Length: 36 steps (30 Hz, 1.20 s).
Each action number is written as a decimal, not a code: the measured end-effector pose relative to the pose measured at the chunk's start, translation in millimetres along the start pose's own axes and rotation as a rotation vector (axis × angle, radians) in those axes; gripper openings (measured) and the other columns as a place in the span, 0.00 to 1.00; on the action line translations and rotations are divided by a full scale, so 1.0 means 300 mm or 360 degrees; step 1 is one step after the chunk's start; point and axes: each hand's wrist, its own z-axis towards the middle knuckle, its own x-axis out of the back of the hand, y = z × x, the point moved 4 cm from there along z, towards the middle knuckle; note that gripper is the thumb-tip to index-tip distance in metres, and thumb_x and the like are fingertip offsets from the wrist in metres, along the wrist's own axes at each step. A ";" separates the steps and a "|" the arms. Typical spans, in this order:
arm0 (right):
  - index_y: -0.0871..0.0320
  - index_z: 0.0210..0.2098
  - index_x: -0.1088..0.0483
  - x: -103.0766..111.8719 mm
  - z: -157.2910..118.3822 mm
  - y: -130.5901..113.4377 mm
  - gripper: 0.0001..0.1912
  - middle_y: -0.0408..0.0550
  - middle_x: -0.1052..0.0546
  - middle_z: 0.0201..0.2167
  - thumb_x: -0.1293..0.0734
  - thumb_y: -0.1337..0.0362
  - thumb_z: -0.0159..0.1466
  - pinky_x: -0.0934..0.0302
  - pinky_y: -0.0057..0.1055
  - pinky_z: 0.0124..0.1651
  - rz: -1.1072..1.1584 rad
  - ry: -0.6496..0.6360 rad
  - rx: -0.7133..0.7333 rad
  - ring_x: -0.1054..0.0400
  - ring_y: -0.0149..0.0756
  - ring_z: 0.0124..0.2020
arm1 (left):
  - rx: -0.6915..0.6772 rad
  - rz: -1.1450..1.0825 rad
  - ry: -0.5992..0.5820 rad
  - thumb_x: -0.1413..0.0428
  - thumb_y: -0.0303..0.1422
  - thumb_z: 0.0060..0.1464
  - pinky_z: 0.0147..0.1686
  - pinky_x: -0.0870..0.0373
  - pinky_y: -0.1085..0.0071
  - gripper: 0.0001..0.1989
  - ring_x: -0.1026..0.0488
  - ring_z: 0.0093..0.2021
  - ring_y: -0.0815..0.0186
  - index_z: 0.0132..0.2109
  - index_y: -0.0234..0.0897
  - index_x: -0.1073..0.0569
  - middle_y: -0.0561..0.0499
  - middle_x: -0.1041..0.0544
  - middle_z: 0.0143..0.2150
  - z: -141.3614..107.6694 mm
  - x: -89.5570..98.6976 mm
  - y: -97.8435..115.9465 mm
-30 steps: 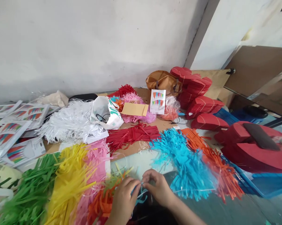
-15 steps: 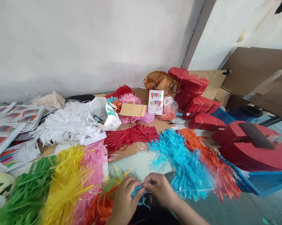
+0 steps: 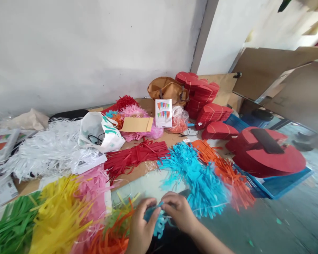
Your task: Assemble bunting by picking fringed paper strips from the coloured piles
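My left hand (image 3: 144,224) is closed round a blue paper tassel (image 3: 159,225) at the bottom centre. Thumb and fingers of my right hand (image 3: 178,211) pinch the same tassel at its top, close beside the left fingertips. Curled blue strips hang below both hands. A large heap of blue tassels (image 3: 198,176) lies just beyond my right hand. Orange tassels (image 3: 108,243) and yellow-green ones (image 3: 118,220) are left of my left hand.
Green (image 3: 13,222), yellow (image 3: 58,218), pink (image 3: 91,190) and white fringe (image 3: 45,148) lie to the left. Red tassels (image 3: 138,155) are in the middle. Behind are a white bag (image 3: 103,130) and brown bag (image 3: 166,90). Red stacks (image 3: 270,155) and a blue crate (image 3: 288,183) stand right.
The view has turned to the right, so the background sits further left. More of the blue tassel shows below my hands, which are still together on it.
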 end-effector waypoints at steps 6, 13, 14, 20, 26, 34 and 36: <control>0.55 0.32 0.20 0.044 -0.029 -0.001 0.07 0.49 0.23 0.30 0.32 0.62 0.63 0.36 0.31 0.37 -0.0080 0.0167 0.0105 0.29 0.37 0.33 | -0.0482 0.0174 0.0200 0.45 0.31 0.60 0.42 0.23 0.73 0.06 0.21 0.35 0.67 0.37 0.43 0.23 0.52 0.19 0.32 0.018 -0.028 0.095; 0.58 0.30 0.21 0.100 -0.042 0.022 0.07 0.49 0.23 0.27 0.31 0.64 0.62 0.37 0.29 0.37 -0.0085 0.0234 0.0029 0.29 0.35 0.31 | -0.0639 0.0222 0.0114 0.46 0.33 0.61 0.47 0.25 0.71 0.06 0.20 0.34 0.67 0.37 0.43 0.23 0.54 0.18 0.32 0.031 -0.090 0.085; 0.58 0.30 0.20 0.109 -0.042 0.022 0.08 0.49 0.23 0.27 0.31 0.64 0.62 0.37 0.29 0.37 -0.0075 0.0221 0.0041 0.29 0.36 0.31 | -0.0663 0.0230 0.0111 0.45 0.34 0.61 0.45 0.24 0.72 0.06 0.20 0.34 0.67 0.38 0.43 0.23 0.54 0.18 0.33 0.032 -0.099 0.081; 0.58 0.33 0.20 0.156 -0.053 0.012 0.09 0.50 0.22 0.30 0.34 0.66 0.62 0.36 0.28 0.38 -0.0030 0.0169 0.0145 0.28 0.36 0.34 | -0.0645 0.0201 0.0015 0.45 0.34 0.60 0.45 0.26 0.75 0.05 0.20 0.37 0.67 0.38 0.42 0.24 0.55 0.18 0.33 0.047 -0.139 0.091; 0.58 0.32 0.21 0.186 -0.056 0.051 0.07 0.48 0.23 0.28 0.33 0.68 0.60 0.37 0.27 0.36 -0.0031 0.0288 0.0099 0.29 0.34 0.31 | -0.0601 0.0201 -0.0108 0.46 0.32 0.61 0.54 0.32 0.73 0.06 0.21 0.36 0.69 0.37 0.43 0.24 0.54 0.19 0.34 0.056 -0.183 0.108; 0.57 0.34 0.21 0.205 -0.060 0.016 0.10 0.48 0.22 0.30 0.36 0.65 0.64 0.37 0.28 0.40 -0.0147 0.0098 0.0174 0.28 0.35 0.34 | -0.0276 0.0130 -0.0335 0.43 0.43 0.57 0.40 0.25 0.76 0.10 0.20 0.37 0.64 0.34 0.44 0.23 0.51 0.18 0.34 0.055 -0.232 0.028; 0.55 0.36 0.21 0.263 -0.048 0.046 0.10 0.48 0.21 0.32 0.35 0.61 0.63 0.36 0.28 0.41 -0.0182 -0.0003 0.0189 0.27 0.35 0.36 | -0.0087 0.0104 -0.0460 0.43 0.50 0.54 0.39 0.24 0.75 0.15 0.20 0.36 0.63 0.32 0.45 0.22 0.51 0.18 0.33 0.039 -0.248 -0.017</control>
